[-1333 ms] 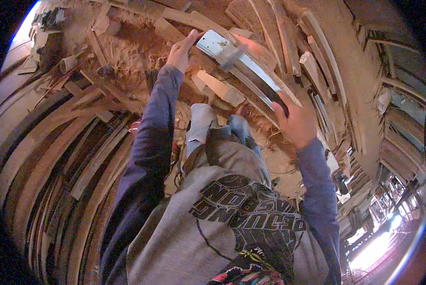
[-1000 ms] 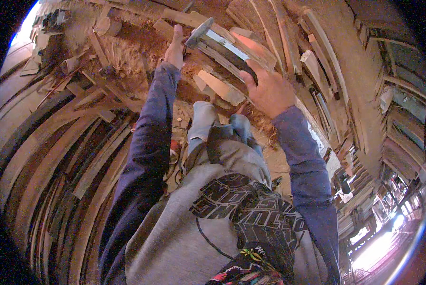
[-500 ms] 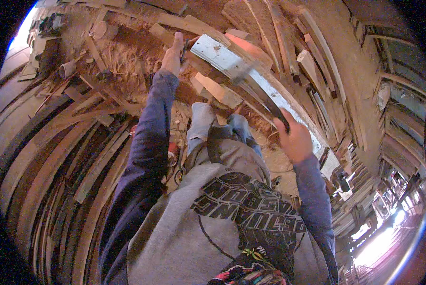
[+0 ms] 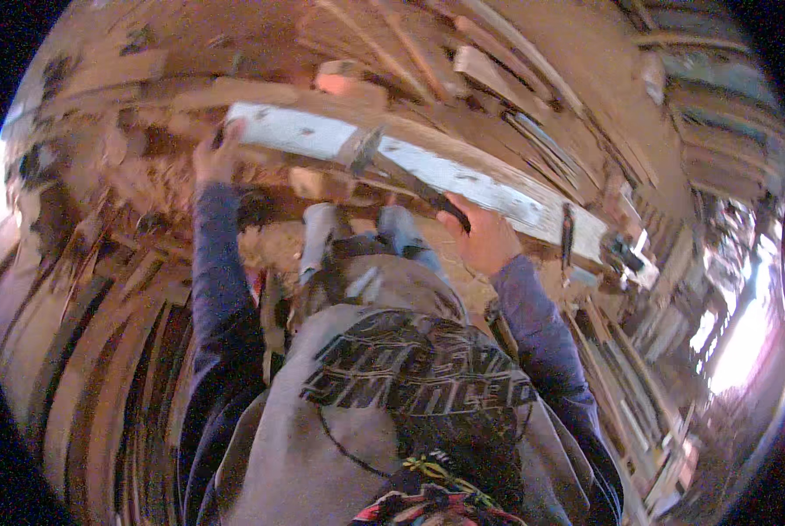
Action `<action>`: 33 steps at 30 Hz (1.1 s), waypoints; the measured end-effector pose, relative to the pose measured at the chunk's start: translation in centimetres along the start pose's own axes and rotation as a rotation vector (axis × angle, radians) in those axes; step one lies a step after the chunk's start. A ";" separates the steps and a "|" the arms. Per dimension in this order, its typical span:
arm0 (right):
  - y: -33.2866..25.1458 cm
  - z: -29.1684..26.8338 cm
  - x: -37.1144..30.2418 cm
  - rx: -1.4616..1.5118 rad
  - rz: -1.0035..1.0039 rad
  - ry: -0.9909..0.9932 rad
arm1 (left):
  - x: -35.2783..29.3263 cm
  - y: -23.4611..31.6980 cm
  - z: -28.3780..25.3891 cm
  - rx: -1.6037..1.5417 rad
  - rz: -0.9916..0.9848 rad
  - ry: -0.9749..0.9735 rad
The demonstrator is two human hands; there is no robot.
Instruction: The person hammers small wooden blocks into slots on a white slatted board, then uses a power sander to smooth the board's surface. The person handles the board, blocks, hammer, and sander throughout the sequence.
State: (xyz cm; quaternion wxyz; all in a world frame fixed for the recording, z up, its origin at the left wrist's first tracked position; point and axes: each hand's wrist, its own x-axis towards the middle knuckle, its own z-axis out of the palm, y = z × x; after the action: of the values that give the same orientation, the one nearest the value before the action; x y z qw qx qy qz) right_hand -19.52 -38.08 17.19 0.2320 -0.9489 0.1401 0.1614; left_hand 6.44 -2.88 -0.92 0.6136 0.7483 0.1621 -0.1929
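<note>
A long white-painted board with dark marks lies across in front of me, along a thicker timber. My right hand is closed round the dark handle of a hammer. The hammer's blurred head appears over the middle of the white face; I cannot tell whether it touches. At the board's left end is my left hand, its fingers closed about the end and smeared by motion. A small dark shape shows by those fingers, too blurred to name. Near the right end, a slim dark tool lies across the board.
Curved planks are stacked at the lower left. More timbers lie on the brown ground beyond the board. A wood block sits just below the board, close to my legs. Planks also lie at the right.
The view has swung, so the board appears more level and further left. The hammer has moved along the board relative to it, and its head is less blurred. My left hand stays at the board's end.
</note>
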 end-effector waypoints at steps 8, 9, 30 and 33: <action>14.6 -0.3 -15.3 0.021 0.334 0.138 | 1.7 -0.3 -1.9 0.097 0.042 -0.048; 16.1 -0.5 -16.8 -0.013 0.406 0.132 | 1.7 -0.1 -2.2 0.113 0.092 -0.045; 19.1 12.0 -8.6 1.324 0.492 0.891 | 0.8 -2.8 -2.0 0.301 0.366 -0.125; 19.7 11.7 -8.6 1.295 0.456 0.942 | 1.8 -3.1 -2.2 0.275 0.460 -0.062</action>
State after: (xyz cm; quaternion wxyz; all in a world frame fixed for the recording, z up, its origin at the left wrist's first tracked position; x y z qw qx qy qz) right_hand -36.86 -47.59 2.79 0.6109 -0.5443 0.4762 -0.3221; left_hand 6.71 -0.06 -4.06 0.5385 0.8356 -0.0587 -0.0915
